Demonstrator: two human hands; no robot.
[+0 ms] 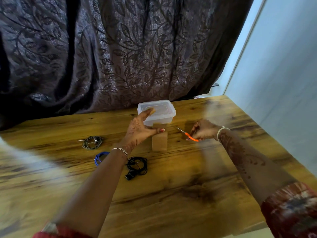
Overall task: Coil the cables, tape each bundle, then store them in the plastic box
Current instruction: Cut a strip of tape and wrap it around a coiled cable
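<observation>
Three coiled cables lie on the wooden table (188, 177), all in its left half. The grey cable (92, 142) sits farthest left, at about nine o'clock from the table's middle. The blue cable (100, 157) lies just at its five o'clock, partly hidden behind the left forearm. The black cable (137, 166), with a small plug at its lower end, lies at three o'clock from the blue one, apart from it.

The left hand (139, 127) reaches forward with its fingers spread, thumb up near the box and the lower fingers holding a hanging strip of brown tape (159, 140); one strip is visible, its lower end reaching down toward the tabletop.

One clear plastic box (157, 112), lid on, stands at twelve o'clock, at the far edge of the table just beyond the left hand.

At three o'clock from the tape, the right hand (203, 130) is closed around the orange handles of one pair of scissors (187, 133), whose blades point toward ten o'clock, at the box.

A dark leaf-patterned curtain (120, 48) hangs behind the table.
</observation>
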